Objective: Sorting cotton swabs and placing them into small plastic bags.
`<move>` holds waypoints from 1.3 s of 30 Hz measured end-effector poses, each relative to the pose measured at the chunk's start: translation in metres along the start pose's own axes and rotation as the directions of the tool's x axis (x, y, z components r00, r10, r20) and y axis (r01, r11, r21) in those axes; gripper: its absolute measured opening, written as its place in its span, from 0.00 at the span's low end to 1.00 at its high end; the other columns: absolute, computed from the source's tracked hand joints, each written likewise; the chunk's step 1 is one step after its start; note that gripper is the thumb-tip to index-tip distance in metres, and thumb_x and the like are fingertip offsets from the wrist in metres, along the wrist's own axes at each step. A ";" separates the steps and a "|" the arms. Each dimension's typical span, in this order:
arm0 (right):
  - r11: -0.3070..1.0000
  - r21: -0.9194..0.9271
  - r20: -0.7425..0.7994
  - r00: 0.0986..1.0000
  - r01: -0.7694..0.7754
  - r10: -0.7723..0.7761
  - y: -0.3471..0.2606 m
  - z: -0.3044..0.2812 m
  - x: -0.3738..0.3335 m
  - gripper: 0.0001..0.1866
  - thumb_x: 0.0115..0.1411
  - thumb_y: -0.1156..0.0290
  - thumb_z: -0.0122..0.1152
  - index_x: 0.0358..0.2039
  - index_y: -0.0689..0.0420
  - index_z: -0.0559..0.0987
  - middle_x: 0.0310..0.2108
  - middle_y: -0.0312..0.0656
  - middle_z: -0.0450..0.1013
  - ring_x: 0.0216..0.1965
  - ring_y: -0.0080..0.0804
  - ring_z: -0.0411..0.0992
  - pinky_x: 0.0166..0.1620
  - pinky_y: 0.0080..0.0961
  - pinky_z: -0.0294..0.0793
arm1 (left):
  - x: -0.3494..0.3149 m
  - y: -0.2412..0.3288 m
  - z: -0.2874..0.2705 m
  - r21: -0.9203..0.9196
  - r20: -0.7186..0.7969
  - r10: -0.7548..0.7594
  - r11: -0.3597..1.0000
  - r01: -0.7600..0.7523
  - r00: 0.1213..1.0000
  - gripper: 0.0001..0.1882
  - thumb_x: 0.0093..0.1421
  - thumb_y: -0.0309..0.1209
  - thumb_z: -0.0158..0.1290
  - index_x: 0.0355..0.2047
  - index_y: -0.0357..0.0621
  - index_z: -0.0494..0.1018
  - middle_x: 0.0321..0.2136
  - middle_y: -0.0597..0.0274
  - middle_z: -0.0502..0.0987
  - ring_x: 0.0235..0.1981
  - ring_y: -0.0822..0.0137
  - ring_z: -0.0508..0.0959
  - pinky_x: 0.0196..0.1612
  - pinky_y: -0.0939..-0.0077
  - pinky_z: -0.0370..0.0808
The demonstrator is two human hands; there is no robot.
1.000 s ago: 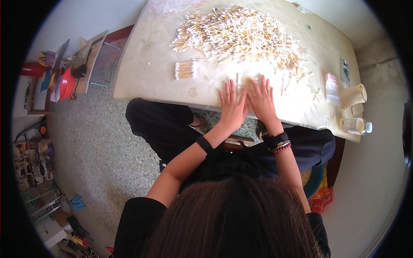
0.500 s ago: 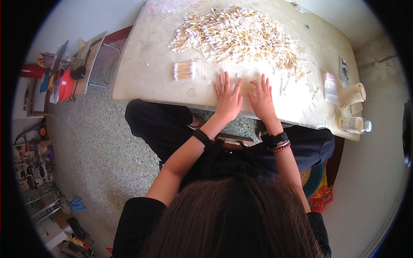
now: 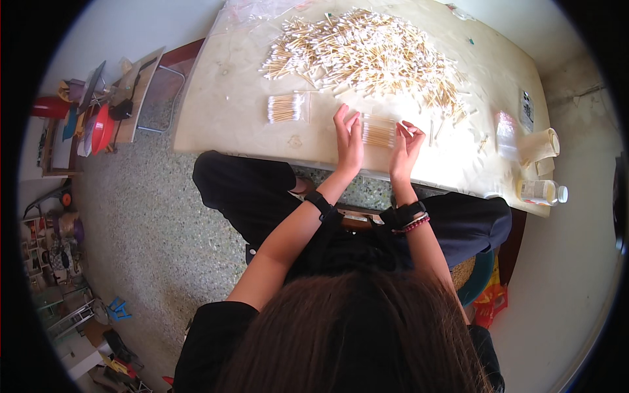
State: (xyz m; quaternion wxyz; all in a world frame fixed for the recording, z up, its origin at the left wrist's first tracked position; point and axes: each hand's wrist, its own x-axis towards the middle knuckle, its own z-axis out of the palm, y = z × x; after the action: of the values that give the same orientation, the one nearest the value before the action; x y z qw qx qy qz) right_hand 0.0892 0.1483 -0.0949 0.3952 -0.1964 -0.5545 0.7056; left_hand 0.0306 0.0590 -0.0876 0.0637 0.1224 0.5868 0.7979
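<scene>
Near the front edge of the table, a flat clear bag of cotton swabs [image 3: 378, 134] lies between my two hands, its swabs side by side in a row. My left hand [image 3: 349, 144] is at the bag's left side, thumb and fingers bent around that edge. On the opposite side, my right hand [image 3: 405, 149] pinches the right edge with thumb and curled fingers. To the left lies another clear bag of cotton swabs [image 3: 285, 109], untouched. Beyond my hands spreads a big loose heap of cotton swabs [image 3: 367, 56].
On the table's right side are a clear plastic packet [image 3: 506, 134], a brown paper roll [image 3: 539, 145] and a bottle [image 3: 542, 192] lying on its side. A few stray swabs lie right of my hands. Clear plastic sheeting [image 3: 252, 14] covers the far left corner.
My hands were spread flat over the swabs. They have since drawn apart to the bag's two sides, fingers curling in, and the row between them shows more fully.
</scene>
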 end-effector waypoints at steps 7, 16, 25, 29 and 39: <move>0.999 -0.005 0.027 0.999 0.037 -0.037 -0.005 0.008 -0.006 0.15 0.52 0.86 0.41 0.40 0.57 0.56 0.52 0.49 0.52 0.50 0.36 0.59 0.57 0.33 0.56 | -0.008 0.000 0.005 -0.026 0.086 -0.038 0.999 0.040 0.996 0.29 0.60 0.26 0.36 0.60 0.41 0.39 0.59 0.48 0.41 0.55 0.55 0.59 0.59 0.64 0.54; 1.000 0.020 0.044 0.999 0.015 -0.016 -0.008 0.011 -0.011 0.16 0.51 0.87 0.39 0.40 0.57 0.56 0.53 0.49 0.51 0.51 0.38 0.58 0.59 0.35 0.53 | -0.014 0.003 0.005 -0.034 0.091 -0.050 0.998 0.053 0.995 0.31 0.58 0.25 0.35 0.60 0.42 0.37 0.61 0.48 0.36 0.57 0.56 0.56 0.61 0.64 0.51; 0.978 -0.206 0.182 0.982 -0.022 0.060 -0.031 -0.020 0.005 0.15 0.52 0.85 0.39 0.41 0.61 0.67 0.46 0.50 0.64 0.50 0.30 0.61 0.56 0.29 0.56 | -0.016 0.017 -0.010 0.137 0.193 0.121 0.979 -0.149 0.974 0.26 0.53 0.20 0.38 0.55 0.39 0.55 0.54 0.50 0.57 0.57 0.60 0.57 0.59 0.68 0.53; 0.459 -0.720 0.629 0.769 0.521 0.115 -0.075 -0.026 -0.011 0.21 0.55 0.79 0.42 0.51 0.63 0.63 0.55 0.50 0.58 0.59 0.44 0.53 0.59 0.37 0.51 | -0.031 0.052 -0.014 0.629 0.532 0.084 0.627 -0.460 0.842 0.26 0.50 0.21 0.44 0.52 0.32 0.57 0.55 0.43 0.56 0.60 0.48 0.52 0.59 0.58 0.52; 0.047 -0.787 0.607 0.758 0.616 0.239 -0.055 -0.032 -0.034 0.26 0.62 0.59 0.38 0.59 0.56 0.54 0.62 0.50 0.44 0.63 0.49 0.40 0.61 0.47 0.42 | -0.044 0.026 -0.017 0.783 0.604 -0.106 0.262 -0.564 0.790 0.30 0.59 0.36 0.41 0.58 0.35 0.49 0.60 0.49 0.48 0.62 0.53 0.47 0.61 0.55 0.45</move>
State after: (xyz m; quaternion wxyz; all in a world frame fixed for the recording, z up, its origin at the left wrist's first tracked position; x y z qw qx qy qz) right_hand 0.1522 0.1458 -0.0584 0.0513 -0.0908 -0.9905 0.0900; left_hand 0.0699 0.0247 -0.0732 0.0192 0.4464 0.8667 0.2217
